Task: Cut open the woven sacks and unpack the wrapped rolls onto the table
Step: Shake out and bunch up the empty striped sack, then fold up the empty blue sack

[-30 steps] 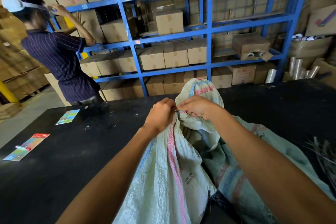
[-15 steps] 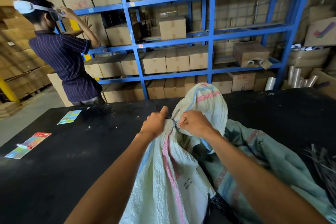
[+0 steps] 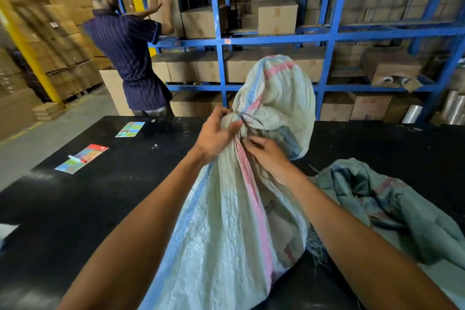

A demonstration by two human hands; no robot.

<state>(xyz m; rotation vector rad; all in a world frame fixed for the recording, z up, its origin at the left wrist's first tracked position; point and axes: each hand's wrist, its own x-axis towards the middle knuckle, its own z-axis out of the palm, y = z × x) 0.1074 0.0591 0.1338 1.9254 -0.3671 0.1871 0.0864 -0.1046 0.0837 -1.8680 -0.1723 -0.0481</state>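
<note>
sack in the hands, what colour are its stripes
Pink and light blue stripes on the pale sack, head view.

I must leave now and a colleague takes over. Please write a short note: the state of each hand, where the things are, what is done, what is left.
Left hand: grips the tied neck of the pale sack.
Right hand: fingers curled on the sack just below the knot.
Pale sack: stands on the black table, tied shut.
Green sack: lies slack on the table to the right.
No rolls on the table.
Left: open the pale sack, unpack rolls.
</note>
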